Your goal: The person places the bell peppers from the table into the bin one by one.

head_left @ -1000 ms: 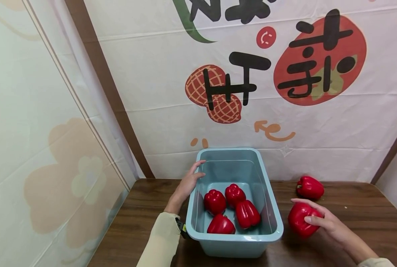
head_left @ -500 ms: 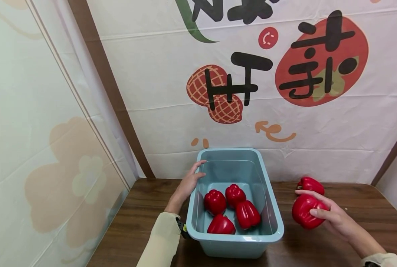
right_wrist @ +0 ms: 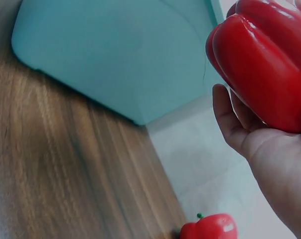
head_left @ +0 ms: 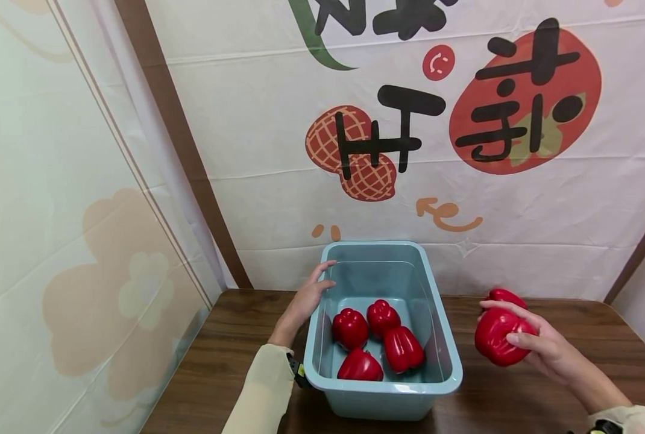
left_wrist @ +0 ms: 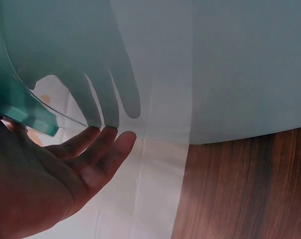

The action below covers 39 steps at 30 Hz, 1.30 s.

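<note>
My right hand [head_left: 545,343] holds a glossy red bell pepper [head_left: 501,337], thumb on its near side and fingers around the far side. It is raised above the table, right of the light blue plastic bin [head_left: 390,401]. In the right wrist view the same bell pepper [right_wrist: 270,64] sits above the palm. My left hand [head_left: 303,301] grips the bin's left rim, thumb and a finger over the edge. Other fingers [left_wrist: 105,149] touch the outside wall in the left wrist view. Several red bell peppers [head_left: 404,349] lie on the bin's floor.
Another red bell pepper [head_left: 507,295] lies on the wooden table [head_left: 583,337] behind my right hand, partly hidden in the head view. A printed white cloth [head_left: 279,229] hangs close behind the bin. A second cloth [head_left: 100,253] hangs at the left.
My right hand, with the bell pepper, has moved up and slightly right, now covering part of the pepper behind it. My left hand stays on the bin rim.
</note>
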Available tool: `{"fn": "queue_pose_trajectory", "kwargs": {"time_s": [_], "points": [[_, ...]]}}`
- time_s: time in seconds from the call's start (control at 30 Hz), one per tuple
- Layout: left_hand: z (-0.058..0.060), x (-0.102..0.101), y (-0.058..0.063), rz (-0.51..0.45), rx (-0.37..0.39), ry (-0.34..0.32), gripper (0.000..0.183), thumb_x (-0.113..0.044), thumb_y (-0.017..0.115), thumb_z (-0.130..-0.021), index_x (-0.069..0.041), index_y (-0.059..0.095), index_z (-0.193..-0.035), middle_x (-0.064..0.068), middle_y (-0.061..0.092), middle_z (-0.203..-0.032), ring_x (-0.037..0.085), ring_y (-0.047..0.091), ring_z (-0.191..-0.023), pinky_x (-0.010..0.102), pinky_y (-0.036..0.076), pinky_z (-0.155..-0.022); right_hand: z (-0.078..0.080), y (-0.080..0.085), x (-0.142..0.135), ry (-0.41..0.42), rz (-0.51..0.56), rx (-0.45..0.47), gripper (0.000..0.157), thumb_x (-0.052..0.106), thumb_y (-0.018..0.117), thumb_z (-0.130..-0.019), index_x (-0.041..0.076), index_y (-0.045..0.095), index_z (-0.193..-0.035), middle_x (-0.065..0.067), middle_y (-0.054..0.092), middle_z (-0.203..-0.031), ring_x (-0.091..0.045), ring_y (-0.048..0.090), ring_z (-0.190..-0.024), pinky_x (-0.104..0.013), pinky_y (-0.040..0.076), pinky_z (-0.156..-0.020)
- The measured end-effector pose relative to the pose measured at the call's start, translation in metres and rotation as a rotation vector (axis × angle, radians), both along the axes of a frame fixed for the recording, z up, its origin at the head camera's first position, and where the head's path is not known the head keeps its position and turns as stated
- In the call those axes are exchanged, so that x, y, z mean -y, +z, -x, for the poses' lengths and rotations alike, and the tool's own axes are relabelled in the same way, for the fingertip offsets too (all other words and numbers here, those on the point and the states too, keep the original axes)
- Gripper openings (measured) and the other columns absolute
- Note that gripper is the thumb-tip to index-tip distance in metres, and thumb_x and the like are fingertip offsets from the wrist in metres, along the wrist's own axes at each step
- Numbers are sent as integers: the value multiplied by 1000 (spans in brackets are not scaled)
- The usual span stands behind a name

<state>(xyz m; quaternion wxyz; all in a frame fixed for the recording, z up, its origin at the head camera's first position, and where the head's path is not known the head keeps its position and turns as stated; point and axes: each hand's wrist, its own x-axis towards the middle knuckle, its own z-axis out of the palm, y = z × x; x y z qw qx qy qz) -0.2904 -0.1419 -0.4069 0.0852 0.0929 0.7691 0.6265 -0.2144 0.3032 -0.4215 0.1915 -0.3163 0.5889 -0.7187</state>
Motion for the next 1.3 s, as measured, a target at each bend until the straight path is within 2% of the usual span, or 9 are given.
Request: {"fn": "queue_pose_trajectory", "kwargs": {"time_s": [0.17, 0.37, 0.57, 1.03, 1.3], "points": [[-1, 0, 2, -1, 3, 7, 50, -21, 40, -101, -24, 36, -151, 16, 22, -160, 41, 37, -134, 61, 36, -107, 0, 8, 5, -17, -17, -39, 60, -4, 43, -92, 15, 37, -149, 0, 51, -138, -20, 56, -121, -46, 56, -87], [0, 0, 1, -2, -7, 0, 51, -20, 40, -100, -21, 35, -151, 16, 22, -160, 40, 37, -133, 61, 37, -107, 0, 15, 9, -25, -28, -75, 61, -3, 44, -92, 14, 37, -150, -2, 52, -137, -19, 56, -121, -46, 56, -87], [0, 0, 0, -15, 0, -1, 51, -20, 40, -101, -21, 35, -152, 16, 22, -160, 43, 35, -135, 62, 35, -107, 2, 21, 11, -25, -15, -60, 56, -1, 40, -94, 12, 39, -149, -2, 55, -136, -20, 59, -119, -46, 56, -87], [0, 0, -1, -4, 5, 0, 51, -17, 36, -102, -18, 31, -153, 18, 19, -161, 43, 37, -134, 61, 39, -105, 5, 29, 10, -6, -13, -62, 57, -1, 39, -95, 14, 39, -149, -3, 56, -136, -23, 61, -119, -47, 56, -87], [-1, 0, 0, -3, 2, 9, 50, -18, 38, -102, -22, 34, -152, 16, 22, -160, 42, 37, -134, 62, 37, -106, 4, 35, 11, -61, -56, -67, 56, -1, 42, -94, 15, 39, -148, -2, 55, -136, -21, 60, -118, -46, 57, -85]]}}
